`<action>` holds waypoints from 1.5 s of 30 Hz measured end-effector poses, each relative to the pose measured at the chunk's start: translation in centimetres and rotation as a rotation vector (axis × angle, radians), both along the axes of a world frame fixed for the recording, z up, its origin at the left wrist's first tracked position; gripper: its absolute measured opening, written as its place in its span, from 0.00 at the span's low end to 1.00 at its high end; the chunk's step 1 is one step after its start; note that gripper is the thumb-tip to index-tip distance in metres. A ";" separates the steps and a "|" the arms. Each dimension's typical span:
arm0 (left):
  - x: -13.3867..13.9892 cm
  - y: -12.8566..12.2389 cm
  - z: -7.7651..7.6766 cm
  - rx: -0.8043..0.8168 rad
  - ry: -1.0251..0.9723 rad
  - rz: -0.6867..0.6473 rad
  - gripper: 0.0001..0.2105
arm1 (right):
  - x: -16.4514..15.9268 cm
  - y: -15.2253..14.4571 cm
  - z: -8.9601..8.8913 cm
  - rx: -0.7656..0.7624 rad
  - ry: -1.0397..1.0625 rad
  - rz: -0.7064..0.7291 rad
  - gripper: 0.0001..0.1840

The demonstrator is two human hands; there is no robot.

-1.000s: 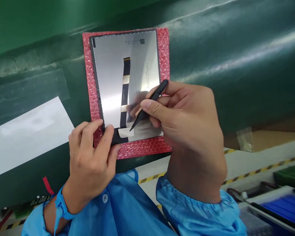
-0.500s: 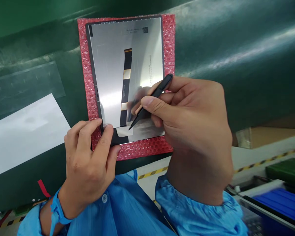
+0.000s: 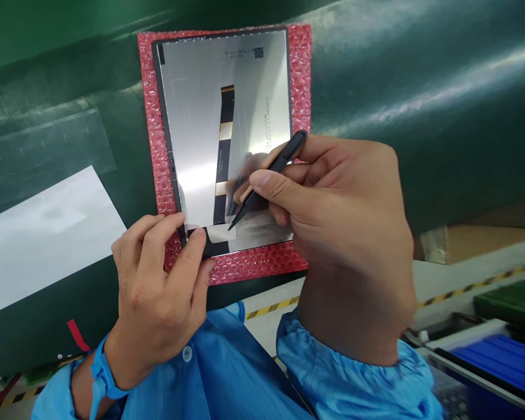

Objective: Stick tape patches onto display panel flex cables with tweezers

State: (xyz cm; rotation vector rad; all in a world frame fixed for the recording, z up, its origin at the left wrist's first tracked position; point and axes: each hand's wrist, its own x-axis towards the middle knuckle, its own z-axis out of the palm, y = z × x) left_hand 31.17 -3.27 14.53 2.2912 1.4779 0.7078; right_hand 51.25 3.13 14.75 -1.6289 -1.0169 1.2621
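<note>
A display panel (image 3: 192, 105) with a shiny silver back and black edges lies on red bubble wrap (image 3: 262, 262). A dark flex cable (image 3: 223, 157) runs along its back. My right hand (image 3: 332, 198) pinches black tweezers (image 3: 273, 172); their tip touches or hovers just over a small pale tab (image 3: 221, 233) near the panel's lower edge. With fingers spread, my left hand (image 3: 157, 286) rests at the lower left corner, its index fingertip on a black strip (image 3: 216, 247) beside the tab. The panel's lower right part is hidden behind my right hand.
On the green mat (image 3: 398, 87), a white sheet (image 3: 48, 233) and a clear plastic sheet (image 3: 48, 146) lie to the left. A red strip (image 3: 77, 335) sits near the front edge. Cardboard (image 3: 490, 242) and a blue bin (image 3: 503, 359) are at the right.
My left index fingertip has shifted slightly right and down, uncovering a bit more of the black strip. The tweezers and the panel have hardly moved.
</note>
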 end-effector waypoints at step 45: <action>1.6 -0.2 0.0 -0.088 0.448 -0.059 0.23 | -0.1 -1.0 -3.1 0.261 0.067 -0.331 0.07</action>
